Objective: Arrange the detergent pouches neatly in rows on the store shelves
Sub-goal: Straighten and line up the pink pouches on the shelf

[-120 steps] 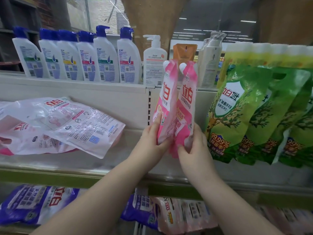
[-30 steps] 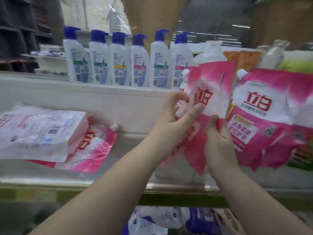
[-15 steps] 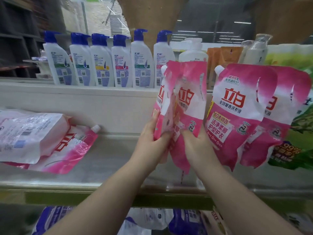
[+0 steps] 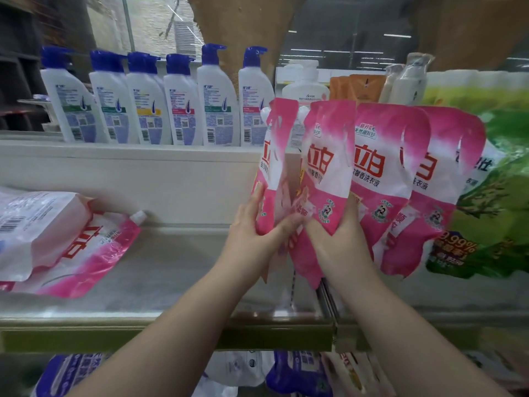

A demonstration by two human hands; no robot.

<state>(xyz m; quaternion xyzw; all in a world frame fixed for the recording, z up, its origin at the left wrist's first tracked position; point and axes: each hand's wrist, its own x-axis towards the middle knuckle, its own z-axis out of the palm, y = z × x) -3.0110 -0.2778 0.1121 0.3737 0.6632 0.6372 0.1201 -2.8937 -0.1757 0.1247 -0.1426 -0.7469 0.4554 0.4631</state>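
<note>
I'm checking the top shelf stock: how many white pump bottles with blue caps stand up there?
6, in one row on the upper shelf, left of centre. More may be hidden behind them.

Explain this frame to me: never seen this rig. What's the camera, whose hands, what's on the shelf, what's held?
No robot here: a person wears one wide-angle camera on the head, looking forward and down, so both bare arms reach in from below. The left hand and right hand each have a grip on an upright pink detergent pouch, lining them up beside two more standing pink pouches. Green pouches stand further right. On the shelf, more pink pouches lie flat at left. White pump bottles line the shelf above.
</note>
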